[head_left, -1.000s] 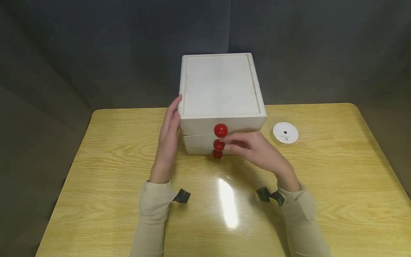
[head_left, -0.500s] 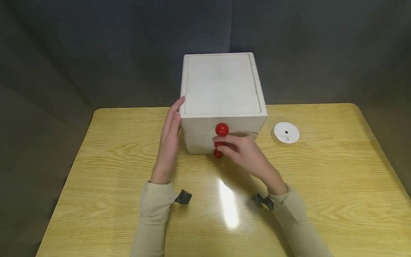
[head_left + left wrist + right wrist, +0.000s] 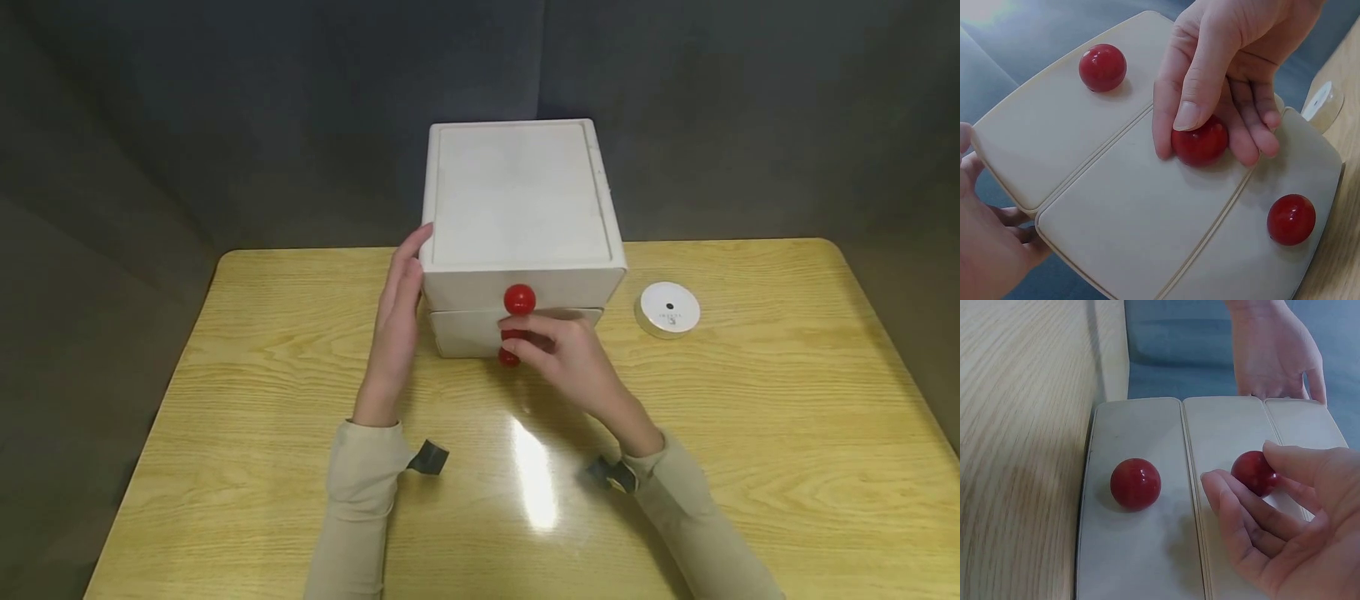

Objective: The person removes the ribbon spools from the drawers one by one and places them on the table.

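Three red knobs sit in a vertical line on the front of the white drawer unit (image 3: 521, 208), which stands on the wooden table (image 3: 750, 417). The right hand (image 3: 566, 354) pinches the middle knob (image 3: 1200, 140): thumb on one side, curled fingers (image 3: 1254, 119) on the other, knob directly between them. The top knob (image 3: 519, 300) and bottom knob (image 3: 508, 359) remain free. The middle drawer's travel axis runs from the unit front toward the person, in line with the right forearm. The left hand (image 3: 397, 325) lies flat, fingers straight, against the unit's left side wall; contact appears likely but cannot be confirmed. A white disc (image 3: 667, 309) lies well apart, right of the unit.
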Tool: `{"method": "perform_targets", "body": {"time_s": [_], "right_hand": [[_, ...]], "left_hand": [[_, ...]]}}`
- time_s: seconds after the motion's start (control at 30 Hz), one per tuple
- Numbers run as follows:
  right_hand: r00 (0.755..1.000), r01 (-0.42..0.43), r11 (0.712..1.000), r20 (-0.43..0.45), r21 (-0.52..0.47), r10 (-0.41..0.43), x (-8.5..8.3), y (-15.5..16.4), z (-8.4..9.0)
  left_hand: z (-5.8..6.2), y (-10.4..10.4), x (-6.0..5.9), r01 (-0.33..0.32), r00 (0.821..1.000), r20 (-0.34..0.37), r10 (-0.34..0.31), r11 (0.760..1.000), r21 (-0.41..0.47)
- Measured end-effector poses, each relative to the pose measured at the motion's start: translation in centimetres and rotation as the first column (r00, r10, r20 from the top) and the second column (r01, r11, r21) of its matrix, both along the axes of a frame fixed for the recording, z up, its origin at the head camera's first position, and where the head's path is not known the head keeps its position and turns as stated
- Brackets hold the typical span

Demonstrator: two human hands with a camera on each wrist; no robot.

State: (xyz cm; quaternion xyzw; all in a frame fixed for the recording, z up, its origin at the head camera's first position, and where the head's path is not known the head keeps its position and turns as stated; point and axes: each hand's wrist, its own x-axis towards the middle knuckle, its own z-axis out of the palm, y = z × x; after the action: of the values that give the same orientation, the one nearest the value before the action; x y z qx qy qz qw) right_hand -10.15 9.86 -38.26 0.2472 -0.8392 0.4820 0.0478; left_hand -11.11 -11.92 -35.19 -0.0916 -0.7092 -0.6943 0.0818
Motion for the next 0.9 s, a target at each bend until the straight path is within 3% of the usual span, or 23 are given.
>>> {"method": "perform_targets", "body": {"time_s": [0.2,0.43,0.7,0.9], "right_hand": [[0.999,-0.013,1.0,0.05,0.021,0.012,0.2,0.2,0.3],[0.982,-0.133,0.984,0.154,0.122,0.114,0.8,1.2,1.7],[0.969,-0.221,0.961,0.15,0.168,0.196,1.8,1.7,2.3],[0.968,-0.229,0.958,0.142,0.175,0.205,2.7,1.9,2.0]], "left_hand": [[-0.2,0.0,-0.2,0.0,1.0,0.001,0.0,1.0,-0.003],[-0.3,0.0,-0.2,-0.001,1.0,0.0,0.001,1.0,-0.001],[-0.4,-0.1,-0.1,0.002,1.0,0.003,-0.002,1.0,0.0],[-0.4,-0.1,-0.2,-0.001,1.0,0.003,0.001,1.0,0.003]]}}
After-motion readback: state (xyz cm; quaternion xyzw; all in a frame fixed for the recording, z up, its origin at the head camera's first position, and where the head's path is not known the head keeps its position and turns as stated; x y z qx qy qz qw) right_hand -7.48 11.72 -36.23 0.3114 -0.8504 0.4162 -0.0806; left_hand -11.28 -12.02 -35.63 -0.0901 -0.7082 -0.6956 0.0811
